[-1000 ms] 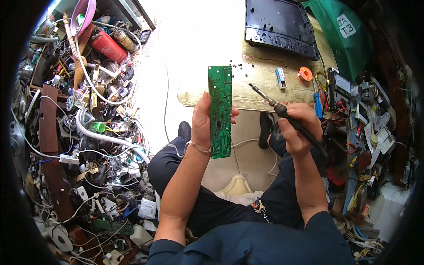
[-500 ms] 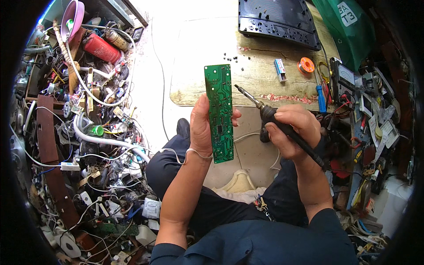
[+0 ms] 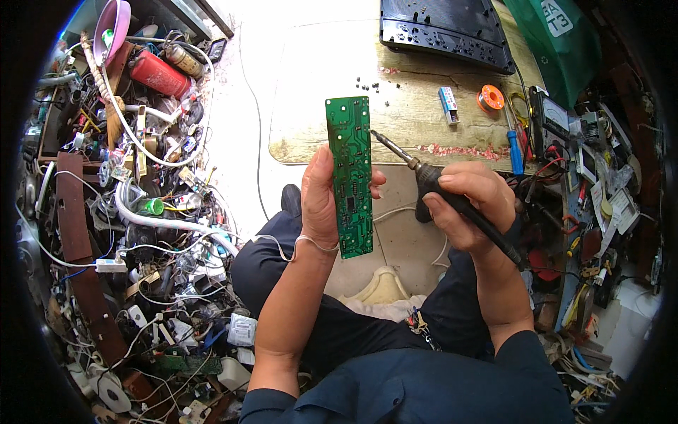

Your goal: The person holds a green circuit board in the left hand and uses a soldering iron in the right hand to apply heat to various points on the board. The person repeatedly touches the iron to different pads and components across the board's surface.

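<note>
A long green circuit board (image 3: 351, 177) stands nearly upright in my left hand (image 3: 321, 201). The thumb lies along its left edge, and fingertips come out past its right edge; the rest of those fingers are behind the board. My right hand (image 3: 474, 205) grips a black soldering iron (image 3: 462, 203) like a pen. Its metal tip points up and left, close to the board's upper right edge; whether it touches, I cannot tell. A white cord loops about my left wrist.
On the wooden table (image 3: 311, 134) lie a black plastic panel (image 3: 448, 35), small black parts (image 3: 376, 86), a small box (image 3: 449, 106), an orange solder spool (image 3: 490, 98) and a blue screwdriver (image 3: 515, 152). Cables and scrap (image 3: 176, 275) heap at left. A meter (image 3: 554, 116) sits right.
The soldering iron's tip has come slightly left and up, nearer the board's right edge. The board has risen a little in view. Both grips look the same.
</note>
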`<state>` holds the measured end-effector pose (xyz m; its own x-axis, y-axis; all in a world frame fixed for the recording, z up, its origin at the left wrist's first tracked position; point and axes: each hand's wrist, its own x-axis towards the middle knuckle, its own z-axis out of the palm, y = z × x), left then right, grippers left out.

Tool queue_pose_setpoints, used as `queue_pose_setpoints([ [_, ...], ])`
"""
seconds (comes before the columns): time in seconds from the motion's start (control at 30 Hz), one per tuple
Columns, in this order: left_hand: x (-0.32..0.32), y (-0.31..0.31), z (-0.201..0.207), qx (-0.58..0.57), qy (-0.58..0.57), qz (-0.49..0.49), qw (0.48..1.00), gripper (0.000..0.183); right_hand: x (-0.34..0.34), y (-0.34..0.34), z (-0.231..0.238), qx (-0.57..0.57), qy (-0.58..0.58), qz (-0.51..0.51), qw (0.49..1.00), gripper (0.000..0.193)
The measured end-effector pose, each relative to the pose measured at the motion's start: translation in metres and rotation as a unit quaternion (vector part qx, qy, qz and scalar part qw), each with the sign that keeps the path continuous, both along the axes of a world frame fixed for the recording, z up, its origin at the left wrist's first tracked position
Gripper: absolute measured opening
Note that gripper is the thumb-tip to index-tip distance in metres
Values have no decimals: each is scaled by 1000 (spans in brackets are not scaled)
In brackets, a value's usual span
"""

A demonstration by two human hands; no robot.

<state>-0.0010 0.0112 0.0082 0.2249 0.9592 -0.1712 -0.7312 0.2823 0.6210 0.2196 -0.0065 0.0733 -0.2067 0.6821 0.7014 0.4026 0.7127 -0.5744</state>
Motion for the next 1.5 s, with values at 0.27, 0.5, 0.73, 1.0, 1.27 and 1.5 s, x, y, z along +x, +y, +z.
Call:
queue_pose_setpoints([
  [0.27,0,-1,3,4,13,0,1000,50,-3,3,0,19,8,2,1000,39],
  [0.5,-1,-1,3,7,2,-2,1000,50,-4,4,-2,25,7,-1,1000,36],
  [0.73,0,-2,1,-1,35,5,999,60,-3,4,-3,25,-2,-4,1000,37],
  [1.0,1,-3,2,-12,34,10,999,60,-3,3,-2,12,4,-1,1000,37],
  [1.27,0,-2,2,3,37,5,999,61,-4,3,-3,13,12,-8,1000,37],
  [1.5,0,-2,3,-4,37,10,999,61,-4,4,-2,17,10,-2,1000,36],
])
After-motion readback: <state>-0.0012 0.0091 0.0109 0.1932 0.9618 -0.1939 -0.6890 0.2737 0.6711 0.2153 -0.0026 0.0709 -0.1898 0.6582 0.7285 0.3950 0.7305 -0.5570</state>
